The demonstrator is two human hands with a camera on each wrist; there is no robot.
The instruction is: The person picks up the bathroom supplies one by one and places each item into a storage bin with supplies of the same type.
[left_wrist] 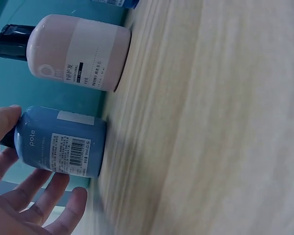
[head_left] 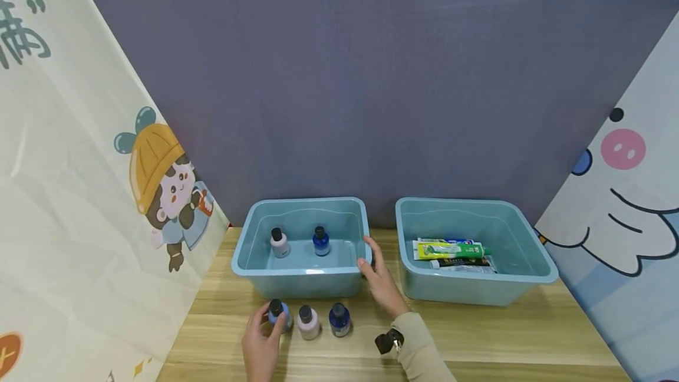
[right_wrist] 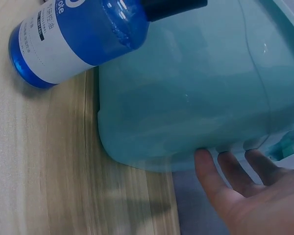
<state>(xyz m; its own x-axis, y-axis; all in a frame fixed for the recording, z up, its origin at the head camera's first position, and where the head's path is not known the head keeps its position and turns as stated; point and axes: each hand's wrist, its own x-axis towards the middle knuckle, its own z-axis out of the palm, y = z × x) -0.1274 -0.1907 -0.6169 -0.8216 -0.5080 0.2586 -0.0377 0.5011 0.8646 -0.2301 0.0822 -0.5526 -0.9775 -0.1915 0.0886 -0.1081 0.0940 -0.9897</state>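
Left grip point(head_left: 261, 342) is holding the pale blue bottle point(left_wrist: 61, 141), curving round it; right grip point(head_left: 385, 285) is pinching the left bin point(head_left: 303, 285). The bottle is standing before that bin on the table point(head_left: 504, 341), long axis vertical, cap point(head_left: 276, 306) pointing up.

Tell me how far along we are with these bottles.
Apparently done: a pink bottle and a dark blue bottle stand in the left bin, and tubes lie in the right bin. In hand: the left hand grips a lighter blue bottle outside the left bin; the right hand holds that bin's rim. Probably left: that bottle, plus a second pink bottle and second dark blue bottle on the table.
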